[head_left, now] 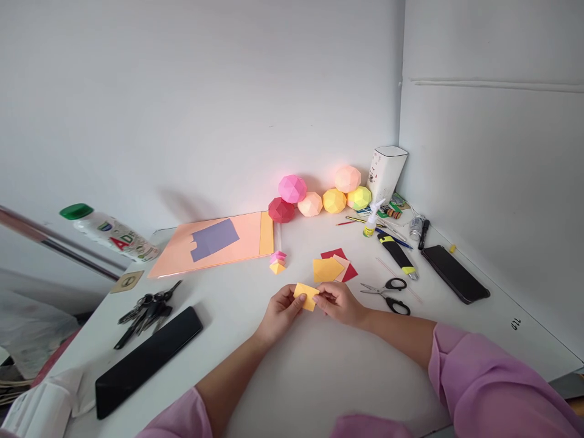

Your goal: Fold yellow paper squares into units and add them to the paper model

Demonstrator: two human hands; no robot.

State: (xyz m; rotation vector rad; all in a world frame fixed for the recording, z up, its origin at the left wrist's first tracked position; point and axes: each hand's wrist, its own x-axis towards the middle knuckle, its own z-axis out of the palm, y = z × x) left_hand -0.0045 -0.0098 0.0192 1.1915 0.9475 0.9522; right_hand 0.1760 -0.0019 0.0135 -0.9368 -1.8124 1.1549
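A small folded yellow paper is held between both hands just above the white table. My left hand pinches its left edge, fingers closed. My right hand pinches its right edge, fingers curled. Just beyond lie loose yellow, peach and red paper squares and two small folded pieces, pink and yellow.
Several paper polyhedron balls sit in the back corner beside a white container. Scissors, a utility knife, a glue bottle and a phone lie right. Left: peach sheets, keys, a black case.
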